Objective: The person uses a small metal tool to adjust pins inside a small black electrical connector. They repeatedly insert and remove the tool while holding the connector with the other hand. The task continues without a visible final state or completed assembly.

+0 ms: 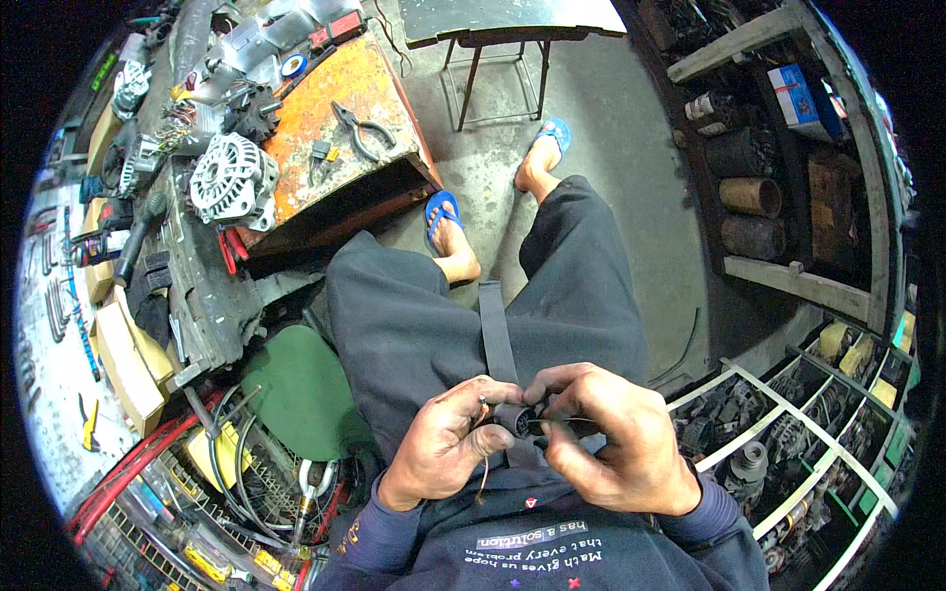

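- Pinching a small black round part over the lap, nearer the wearer than the orange bench, the left hand grips one side; the right hand closes against the other, where a thin wire seems caught, so the hands nearly meet.
- A reddish wire dangles below the left fingers; snagging or a hard tug could strain it.
- With no firm surface under the part, a slip of either pinch could drop it onto the lap or floor.
- The fingers hide much of the part, so a misplaced wire could go unnoticed.
- Right of the bench, a wood-framed shelf holds cylindrical metal housings and a blue-and-white carton, contents unseen.
- Nearer the wearer and right of the bench, a divided rack holds dark machine parts, crowded together.
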Available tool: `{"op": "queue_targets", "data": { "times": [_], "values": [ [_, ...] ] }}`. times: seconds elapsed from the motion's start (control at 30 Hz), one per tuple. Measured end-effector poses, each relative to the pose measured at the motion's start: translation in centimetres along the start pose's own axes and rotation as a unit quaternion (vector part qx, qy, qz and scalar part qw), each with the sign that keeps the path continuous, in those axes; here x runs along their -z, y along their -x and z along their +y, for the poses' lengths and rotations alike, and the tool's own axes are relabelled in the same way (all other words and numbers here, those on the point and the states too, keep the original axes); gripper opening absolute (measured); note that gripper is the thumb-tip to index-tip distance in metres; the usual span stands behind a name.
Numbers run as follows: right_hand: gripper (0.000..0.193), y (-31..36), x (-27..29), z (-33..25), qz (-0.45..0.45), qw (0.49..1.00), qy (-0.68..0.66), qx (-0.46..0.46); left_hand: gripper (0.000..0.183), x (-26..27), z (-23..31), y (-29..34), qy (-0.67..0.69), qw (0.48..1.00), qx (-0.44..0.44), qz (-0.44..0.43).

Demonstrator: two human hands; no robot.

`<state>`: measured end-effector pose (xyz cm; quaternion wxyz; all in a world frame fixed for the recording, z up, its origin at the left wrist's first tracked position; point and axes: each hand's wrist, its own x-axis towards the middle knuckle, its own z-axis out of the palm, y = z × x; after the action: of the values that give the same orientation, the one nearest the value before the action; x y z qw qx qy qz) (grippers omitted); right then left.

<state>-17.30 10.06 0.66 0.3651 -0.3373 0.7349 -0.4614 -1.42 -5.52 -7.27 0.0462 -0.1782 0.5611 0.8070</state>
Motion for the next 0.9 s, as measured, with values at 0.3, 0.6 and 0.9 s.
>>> {"op": "queue_targets", "data": {
  "times": [0.3,0.6,0.9],
  "values": [
    [0.022,0.0,-0.5,-0.1,-0.005,0.998,0.053,0.031,0.055,0.2,0.4,0.1,-0.052,0.999,-0.004,-0.008],
    [0.022,2.0,-3.3,0.2,0.096,0.992,0.070,0.040,0.051,-0.6,0.1,1.2,0.109,0.988,0.104,0.004],
    [0.024,2.5,-4.0,0.9,0.127,0.988,0.061,0.064,0.054,-1.1,0.0,1.1,0.118,0.990,0.081,0.015]
  ]
}}
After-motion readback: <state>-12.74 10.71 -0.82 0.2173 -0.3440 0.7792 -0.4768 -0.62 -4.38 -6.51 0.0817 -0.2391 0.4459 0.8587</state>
